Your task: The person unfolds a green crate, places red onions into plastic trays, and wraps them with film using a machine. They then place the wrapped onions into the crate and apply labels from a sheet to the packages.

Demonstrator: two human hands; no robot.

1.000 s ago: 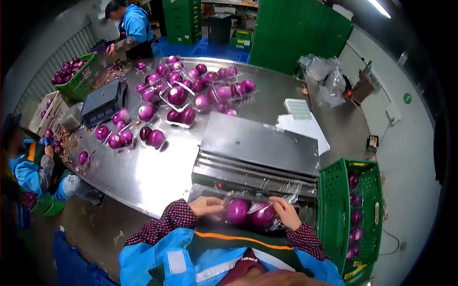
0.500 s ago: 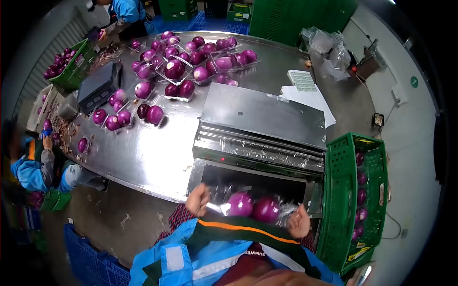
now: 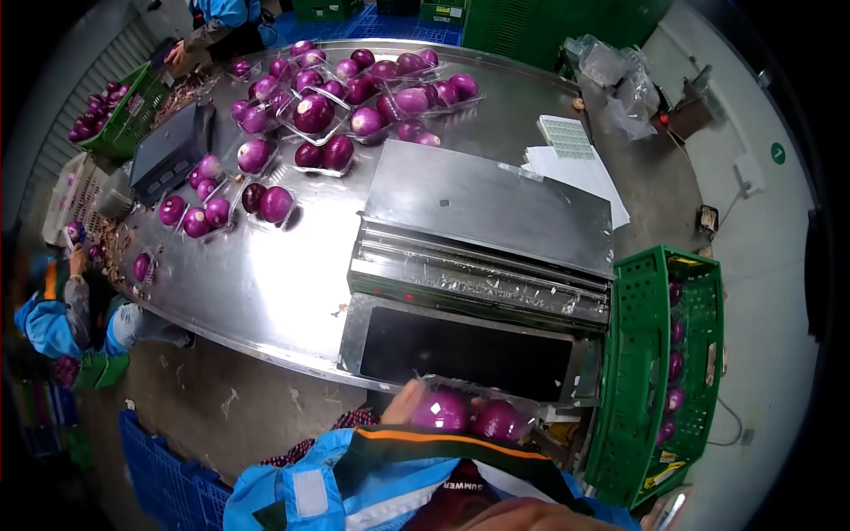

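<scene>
A film-wrapped tray with two purple onions [image 3: 469,414] is held close to my chest, just past the near edge of the wrapping machine's black plate [image 3: 460,354]. My left hand [image 3: 403,403] grips the tray's left end, fingers curled on the film. My right hand is hidden behind the tray and my collar. The steel wrapping machine [image 3: 487,212] with its film roll [image 3: 478,279] stands right in front of me.
A green crate [image 3: 637,372] holding wrapped onions stands at my right. Several trays of purple onions [image 3: 314,115], a scale [image 3: 168,150] and sheets of labels [image 3: 575,164] lie on the steel table [image 3: 266,301]. One person crouches at left [image 3: 53,310]; another works at the far end [image 3: 221,18].
The wrapped tray has come off the machine's plate toward my body. My right hand has dropped out of sight behind it. The view has tilted down.
</scene>
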